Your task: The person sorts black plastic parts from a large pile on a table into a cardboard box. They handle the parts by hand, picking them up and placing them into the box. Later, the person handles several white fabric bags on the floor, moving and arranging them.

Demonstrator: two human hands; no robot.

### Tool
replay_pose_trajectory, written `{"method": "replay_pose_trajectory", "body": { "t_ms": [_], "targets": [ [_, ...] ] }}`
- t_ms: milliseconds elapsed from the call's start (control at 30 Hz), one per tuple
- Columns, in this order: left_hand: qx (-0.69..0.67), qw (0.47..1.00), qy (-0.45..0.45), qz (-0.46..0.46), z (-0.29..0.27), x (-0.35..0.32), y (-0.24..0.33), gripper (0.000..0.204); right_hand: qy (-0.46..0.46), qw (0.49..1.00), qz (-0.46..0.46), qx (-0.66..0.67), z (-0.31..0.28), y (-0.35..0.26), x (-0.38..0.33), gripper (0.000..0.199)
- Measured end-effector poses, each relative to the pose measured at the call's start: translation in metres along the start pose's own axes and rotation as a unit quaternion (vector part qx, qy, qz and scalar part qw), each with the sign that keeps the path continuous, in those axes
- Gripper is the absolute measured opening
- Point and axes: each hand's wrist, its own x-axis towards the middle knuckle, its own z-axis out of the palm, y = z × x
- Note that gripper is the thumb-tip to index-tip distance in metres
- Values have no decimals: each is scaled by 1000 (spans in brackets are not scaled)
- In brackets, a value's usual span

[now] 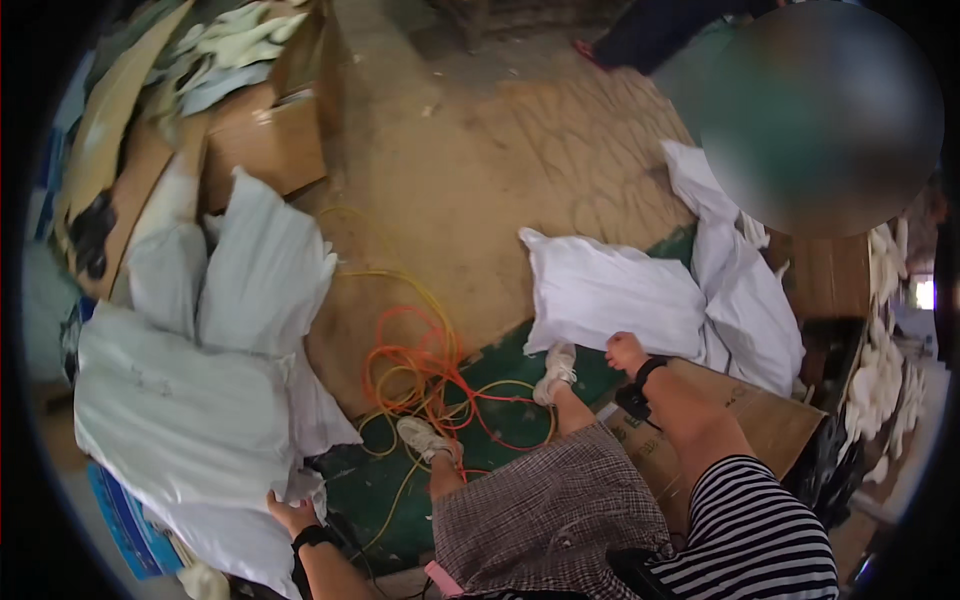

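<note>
At the lower left, my left hand (pixel 292 513) is closed at the corner of a plump white sack (pixel 180 395), which lies on top of other white sacks. My right hand (pixel 627 354) is curled into a fist at the near edge of another full white sack (pixel 612 290) lying flat on the floor. Whether its fingers pinch the fabric is hidden. One more white sack (pixel 745 290) leans against that one on its right. Both my wrists carry black bands.
Orange and yellow hoses (pixel 425 370) lie tangled around my feet on a green mat (pixel 500 425). A flattened cardboard box (pixel 735 405) is under my right arm. Cardboard boxes (pixel 265 150) with pale pieces stand far left. At the upper right is another person, partly blurred out.
</note>
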Motion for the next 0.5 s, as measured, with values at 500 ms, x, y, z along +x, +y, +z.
{"method": "replay_pose_trajectory", "body": {
  "t_ms": [500],
  "targets": [
    [385,809,-440,52,618,-193,-269,56,44,778,252,573,-4,235,185,90]
  ]
}}
